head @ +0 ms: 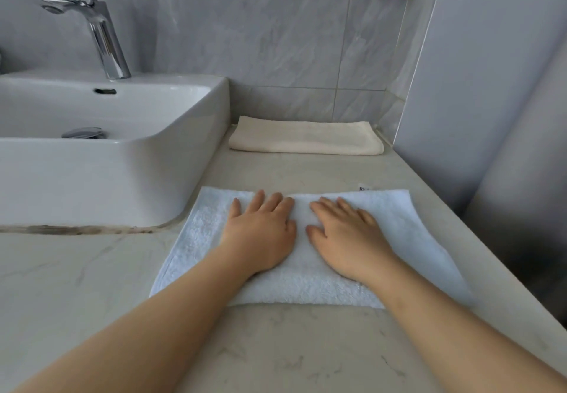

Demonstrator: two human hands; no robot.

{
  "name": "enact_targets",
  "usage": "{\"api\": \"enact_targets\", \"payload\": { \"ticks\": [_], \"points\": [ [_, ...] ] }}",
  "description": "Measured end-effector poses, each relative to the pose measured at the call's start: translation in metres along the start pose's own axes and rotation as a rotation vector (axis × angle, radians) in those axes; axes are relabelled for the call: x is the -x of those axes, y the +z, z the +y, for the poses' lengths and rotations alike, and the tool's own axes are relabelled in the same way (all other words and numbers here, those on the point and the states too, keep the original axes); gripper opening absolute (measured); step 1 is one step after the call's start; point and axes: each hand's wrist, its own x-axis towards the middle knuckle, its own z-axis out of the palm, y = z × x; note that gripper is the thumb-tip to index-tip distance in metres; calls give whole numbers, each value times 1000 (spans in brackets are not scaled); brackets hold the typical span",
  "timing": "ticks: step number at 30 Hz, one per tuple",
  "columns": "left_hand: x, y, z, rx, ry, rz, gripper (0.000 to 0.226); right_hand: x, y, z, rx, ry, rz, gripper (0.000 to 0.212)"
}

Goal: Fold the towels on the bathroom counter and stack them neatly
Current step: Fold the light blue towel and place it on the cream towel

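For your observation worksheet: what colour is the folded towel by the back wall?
Cream, seen in the head view: the folded towel.

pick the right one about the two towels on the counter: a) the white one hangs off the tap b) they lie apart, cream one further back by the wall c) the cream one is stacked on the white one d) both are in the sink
b: the cream towel lies folded by the back wall, bare counter between it and the white towel, which both hands, left hand and right hand, press flat.
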Motion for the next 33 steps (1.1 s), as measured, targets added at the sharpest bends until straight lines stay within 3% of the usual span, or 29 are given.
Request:
{"api": "enact_targets", "payload": {
  "ticks": [6,12,16,22,29,33],
  "points": [
    [12,-8,3,23,-29,-2,51,3,2,4,15,83,15,55],
    [37,-10,7,13,-11,-66,56,30,-3,-13,-15,-17,318,57],
    [33,-5,5,-25,-10,-21,51,48,9,-24,32,-40,172,46],
    [49,-6,-3,-3,3,55,46,68,4,6,56,141,68,56],
    [76,-7,-20,-19,-90,66,47,79,3,33,57,324,117,57],
    [94,-4,-28,27,-225,169,45,87,2,43,20,439,156,56]
  ]
}}
